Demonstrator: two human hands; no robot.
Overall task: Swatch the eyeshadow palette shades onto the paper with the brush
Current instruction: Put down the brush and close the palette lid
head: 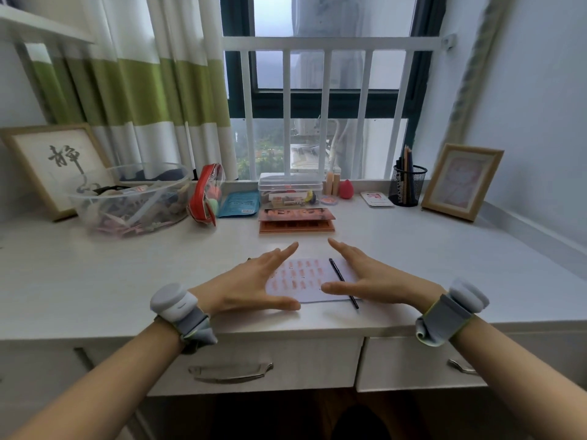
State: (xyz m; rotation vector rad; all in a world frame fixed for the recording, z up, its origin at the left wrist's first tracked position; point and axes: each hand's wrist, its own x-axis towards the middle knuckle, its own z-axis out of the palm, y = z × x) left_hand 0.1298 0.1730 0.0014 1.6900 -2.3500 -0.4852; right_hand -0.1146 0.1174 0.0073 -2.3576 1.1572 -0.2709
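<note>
A smooth pale desk [413, 249] carries the flat rectangular eyeshadow palette [296, 220], lid up, beyond a white paper [305, 277] dotted with pink swatches. Left hand [254, 281] and right hand [374, 277] hover splayed, holding nothing. The slim black brush [339, 274] lies across the paper's right edge.

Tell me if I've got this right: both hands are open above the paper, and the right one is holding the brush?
Not quite. The head view shows both hands, left and right, open above the paper, but the right one holds nothing. The brush lies on the paper, partly under that hand.
</note>
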